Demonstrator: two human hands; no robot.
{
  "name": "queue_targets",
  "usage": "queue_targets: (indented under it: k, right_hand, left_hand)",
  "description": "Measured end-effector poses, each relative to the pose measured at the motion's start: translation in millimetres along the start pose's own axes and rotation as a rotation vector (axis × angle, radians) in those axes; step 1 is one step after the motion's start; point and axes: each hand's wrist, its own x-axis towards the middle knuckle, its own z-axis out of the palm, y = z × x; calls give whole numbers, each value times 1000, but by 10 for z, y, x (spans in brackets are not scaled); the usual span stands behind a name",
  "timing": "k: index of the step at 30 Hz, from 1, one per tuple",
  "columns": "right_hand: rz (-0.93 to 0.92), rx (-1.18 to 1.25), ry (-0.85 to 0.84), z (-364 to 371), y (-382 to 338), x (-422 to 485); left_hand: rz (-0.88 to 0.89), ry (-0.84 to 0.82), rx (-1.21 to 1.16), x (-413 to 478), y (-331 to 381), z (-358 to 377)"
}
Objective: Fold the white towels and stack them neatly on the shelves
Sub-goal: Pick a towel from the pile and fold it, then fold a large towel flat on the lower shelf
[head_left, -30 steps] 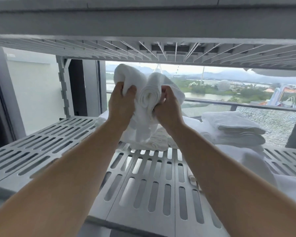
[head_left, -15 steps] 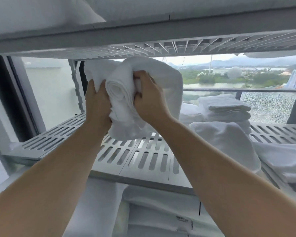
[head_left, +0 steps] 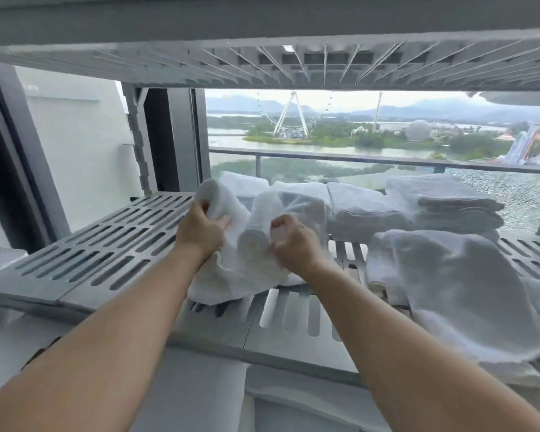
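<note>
A crumpled, partly rolled white towel (head_left: pixel 250 260) rests on the grey slatted shelf (head_left: pixel 106 254) at its middle. My left hand (head_left: pixel 200 227) grips the towel's left side. My right hand (head_left: pixel 289 241) grips its right side. Behind and to the right lie folded white towels in a low stack (head_left: pixel 443 210), with more folded towels (head_left: pixel 356 207) beside it. A loose white towel (head_left: pixel 459 288) drapes over the shelf's front right edge.
Another slatted shelf (head_left: pixel 293 57) hangs close overhead. Grey uprights (head_left: pixel 138 145) stand at the back left. Below the shelf's front edge lie more white linens (head_left: pixel 200 394). Behind the shelf is a window with a balcony rail (head_left: pixel 356 157).
Both hands have lowered the towel from mid-air down onto the shelf's middle, and the roll has loosened. The camera view has tilted and moved closer to the shelf.
</note>
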Motion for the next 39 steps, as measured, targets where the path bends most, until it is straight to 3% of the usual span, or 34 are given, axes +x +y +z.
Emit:
queue_targets:
  k: [3, 7, 10, 13, 16, 21, 26, 30, 39]
  right_hand:
    - [19, -8, -11, 78, 57, 153]
    - [36, -27, 0, 105, 94, 245]
    - [51, -23, 12, 99, 143, 229]
    - [70, -21, 13, 89, 141, 225]
    - [81, -34, 0, 52, 137, 229]
    - [64, -40, 2, -14, 177, 163]
    - [52, -60, 109, -225, 274, 45]
    - [42, -222, 175, -585, 436, -122]
    - [-30, -428, 388, -2015, 949, -973]
  left_hand:
    - [21, -111, -22, 223, 6, 153]
    - [92, -244, 213, 318, 32, 310]
    - [134, -176, 340, 339, 33, 312]
    - [262, -22, 305, 381, 131, 254]
    - [374, -26, 348, 407, 264, 249]
    - [510, -66, 646, 354, 471, 365]
    - [585, -213, 566, 161, 710, 590]
    - [654, -254, 499, -132, 942, 843]
    - [679, -343, 332, -1025, 1598, 1608]
